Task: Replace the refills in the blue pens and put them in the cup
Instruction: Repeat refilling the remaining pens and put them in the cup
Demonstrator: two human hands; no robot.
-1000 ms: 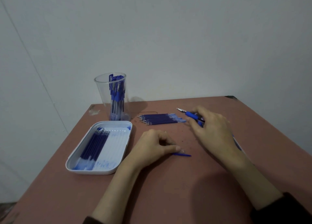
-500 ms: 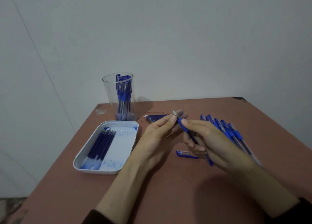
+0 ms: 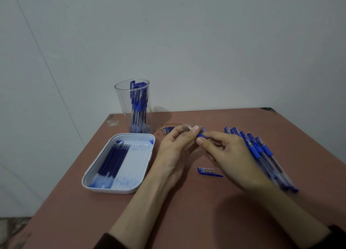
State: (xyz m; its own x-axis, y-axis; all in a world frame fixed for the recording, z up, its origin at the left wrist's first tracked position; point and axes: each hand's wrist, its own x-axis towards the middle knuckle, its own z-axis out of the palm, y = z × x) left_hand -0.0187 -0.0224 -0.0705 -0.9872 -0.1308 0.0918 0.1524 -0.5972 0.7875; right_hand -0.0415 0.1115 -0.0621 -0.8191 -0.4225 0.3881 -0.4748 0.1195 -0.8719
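Both hands [image 3: 173, 149] [image 3: 230, 155] on blue pen [image 3: 201, 135]

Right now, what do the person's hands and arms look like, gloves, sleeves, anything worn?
Both are bare: the left hand and right hand wear no gloves, and no ring or watch shows. Forearms are uncovered; a dark left sleeve and dark right sleeve show only at the frame's bottom edge.
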